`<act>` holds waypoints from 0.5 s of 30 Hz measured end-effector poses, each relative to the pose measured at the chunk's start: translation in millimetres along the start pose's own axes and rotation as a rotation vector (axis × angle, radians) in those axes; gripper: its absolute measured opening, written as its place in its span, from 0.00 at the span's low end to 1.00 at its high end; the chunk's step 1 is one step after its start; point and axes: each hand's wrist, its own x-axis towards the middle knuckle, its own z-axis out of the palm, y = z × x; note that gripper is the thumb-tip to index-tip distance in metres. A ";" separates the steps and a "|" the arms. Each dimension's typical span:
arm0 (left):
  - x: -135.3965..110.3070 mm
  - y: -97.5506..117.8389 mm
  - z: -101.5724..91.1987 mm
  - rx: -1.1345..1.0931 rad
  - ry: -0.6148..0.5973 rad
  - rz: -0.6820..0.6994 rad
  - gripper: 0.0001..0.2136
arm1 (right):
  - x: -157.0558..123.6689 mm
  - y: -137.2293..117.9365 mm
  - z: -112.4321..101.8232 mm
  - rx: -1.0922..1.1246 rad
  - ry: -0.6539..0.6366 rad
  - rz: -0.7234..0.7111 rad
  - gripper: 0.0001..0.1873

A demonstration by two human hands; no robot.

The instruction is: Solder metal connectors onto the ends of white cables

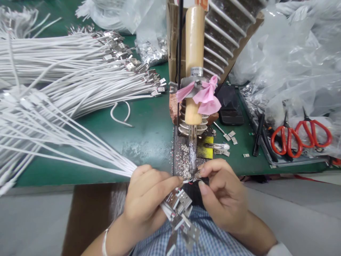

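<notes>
My left hand [146,199] is closed around a bundle of white cables [66,142] that fans out to the left; several small metal clips [181,209] on their ends hang below my fingers. My right hand [222,193] pinches one small metal clip [196,175] with thin red wire ends against the tip of a soldering iron [192,156]. The iron has a wooden handle [194,46], stands fixed and points down toward me, with a pink ribbon [207,94] tied round it.
A large pile of white cables with metal clips [80,67] lies on the green table [149,131]. Red-handled scissors [301,137] and black pliers [259,135] lie in a tray at right, beside plastic bags [293,53]. A black phone [230,105] lies behind.
</notes>
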 end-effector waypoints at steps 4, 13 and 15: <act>-0.2 0.0 0.6 -0.005 0.006 0.000 0.06 | 0.0 0.5 0.4 -0.030 0.002 -0.014 0.13; -2.7 -1.4 0.8 -0.030 -0.006 0.003 0.07 | -0.7 -0.4 -1.3 -0.001 -0.021 0.005 0.13; -2.7 -2.0 0.2 -0.029 -0.013 0.002 0.07 | -0.9 -0.5 -1.6 0.015 -0.026 0.008 0.13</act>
